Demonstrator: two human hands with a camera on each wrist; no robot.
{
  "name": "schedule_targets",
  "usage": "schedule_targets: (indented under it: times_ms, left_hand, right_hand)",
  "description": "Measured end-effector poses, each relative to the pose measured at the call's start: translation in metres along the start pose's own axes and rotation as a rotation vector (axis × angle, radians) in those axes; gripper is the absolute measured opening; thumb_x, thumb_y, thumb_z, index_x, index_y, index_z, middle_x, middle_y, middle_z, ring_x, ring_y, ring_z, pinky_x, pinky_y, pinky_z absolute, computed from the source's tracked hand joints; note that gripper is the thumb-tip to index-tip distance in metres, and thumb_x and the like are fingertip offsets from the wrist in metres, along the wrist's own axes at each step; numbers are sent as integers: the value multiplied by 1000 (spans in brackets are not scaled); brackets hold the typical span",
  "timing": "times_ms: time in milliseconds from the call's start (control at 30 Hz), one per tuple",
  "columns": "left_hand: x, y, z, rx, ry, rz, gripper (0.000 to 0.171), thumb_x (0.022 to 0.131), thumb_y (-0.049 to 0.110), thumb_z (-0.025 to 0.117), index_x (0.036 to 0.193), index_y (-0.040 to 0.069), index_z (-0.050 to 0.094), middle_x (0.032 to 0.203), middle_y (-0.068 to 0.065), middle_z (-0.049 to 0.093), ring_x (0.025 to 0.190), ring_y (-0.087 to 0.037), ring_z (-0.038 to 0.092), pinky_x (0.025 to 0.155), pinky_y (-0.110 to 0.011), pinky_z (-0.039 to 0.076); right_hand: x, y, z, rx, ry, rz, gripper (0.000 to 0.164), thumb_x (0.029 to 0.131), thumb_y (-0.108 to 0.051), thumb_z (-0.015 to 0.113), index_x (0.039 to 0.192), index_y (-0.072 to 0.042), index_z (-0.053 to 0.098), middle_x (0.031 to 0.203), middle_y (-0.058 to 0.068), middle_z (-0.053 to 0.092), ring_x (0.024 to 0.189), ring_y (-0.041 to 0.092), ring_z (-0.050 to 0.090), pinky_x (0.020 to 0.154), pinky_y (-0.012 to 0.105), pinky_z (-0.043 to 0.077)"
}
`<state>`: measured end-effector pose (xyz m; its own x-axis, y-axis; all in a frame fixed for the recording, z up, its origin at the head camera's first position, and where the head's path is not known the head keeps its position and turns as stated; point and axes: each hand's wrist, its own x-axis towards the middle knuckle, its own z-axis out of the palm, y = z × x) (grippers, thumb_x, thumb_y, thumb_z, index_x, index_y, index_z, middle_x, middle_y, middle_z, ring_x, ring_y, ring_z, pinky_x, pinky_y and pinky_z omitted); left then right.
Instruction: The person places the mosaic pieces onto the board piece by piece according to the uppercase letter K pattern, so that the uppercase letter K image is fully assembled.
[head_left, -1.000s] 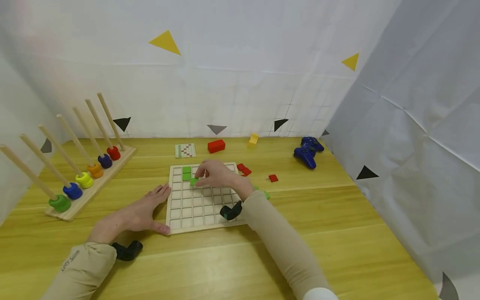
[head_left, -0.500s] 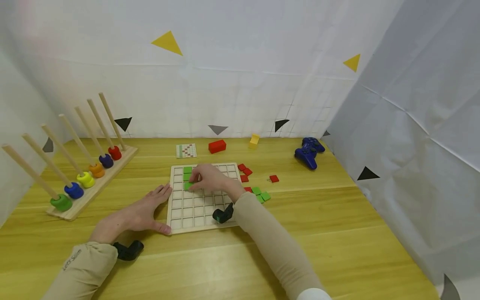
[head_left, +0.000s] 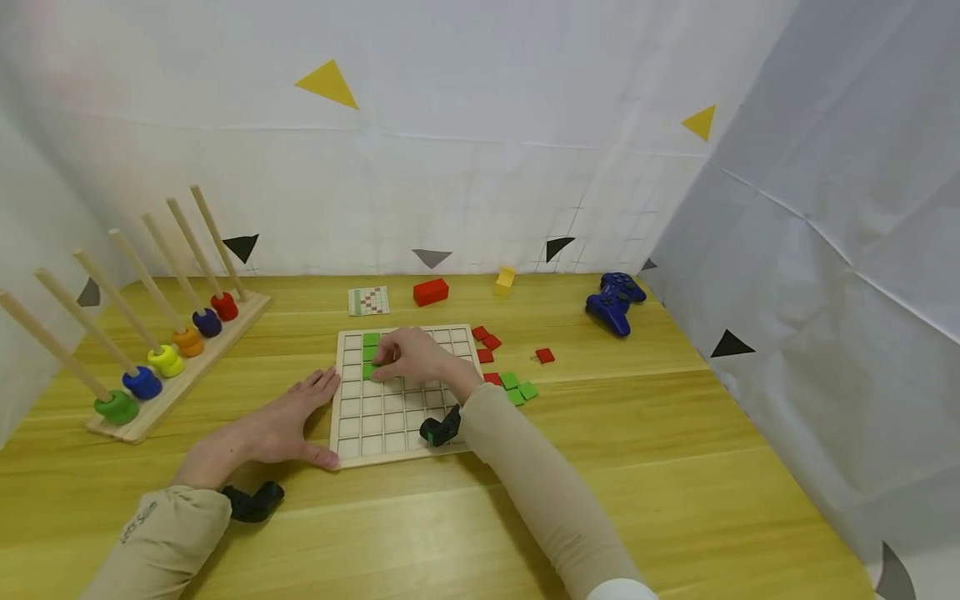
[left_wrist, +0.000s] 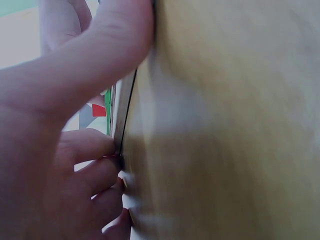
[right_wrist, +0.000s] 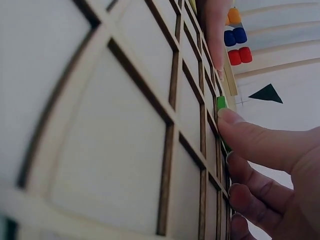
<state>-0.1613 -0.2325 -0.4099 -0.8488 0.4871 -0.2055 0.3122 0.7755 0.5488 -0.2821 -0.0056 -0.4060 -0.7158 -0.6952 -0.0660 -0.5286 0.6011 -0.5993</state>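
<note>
A wooden board with a square grid (head_left: 372, 426) lies flat on the table. My left hand (head_left: 281, 427) rests at its left side, fingertips against the edge and thumb at the near left corner. Green square tiles (head_left: 371, 340) fill cells at the top of the second column. My right hand (head_left: 416, 354) reaches over the board, thumb and fingertips pinching another green tile (head_left: 367, 372) just below them. In the right wrist view the thumb (right_wrist: 255, 142) presses on that tile's edge (right_wrist: 221, 102), and the other fingers curl close to the grid.
Loose green tiles (head_left: 528, 390) and red tiles (head_left: 486, 356) lie right of the board. Behind it are a pattern card (head_left: 368, 301), a red block (head_left: 431, 292) and a yellow block (head_left: 505, 282). A peg stand with coloured rings (head_left: 187, 367) is left, a blue game controller (head_left: 615, 304) right.
My right hand has moved left and slightly nearer with the green tile, from the third column to the second, below the other green tiles. My left hand stays at the board's edge.
</note>
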Motion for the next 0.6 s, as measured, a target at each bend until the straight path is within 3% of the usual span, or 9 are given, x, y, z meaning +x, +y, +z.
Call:
schedule_targets:
  times_ms: [600]
  left_hand:
    - [0,1,0,-2,-7,-22,126,71,58,83,156,-8,16,164,-29,8,150,-50,4,118,-67,10]
  right_hand:
    - [0,-2,0,52,-29,44,15,88,-25,79,99,-16,72,90,-7,68,81,8,58,72,19,46]
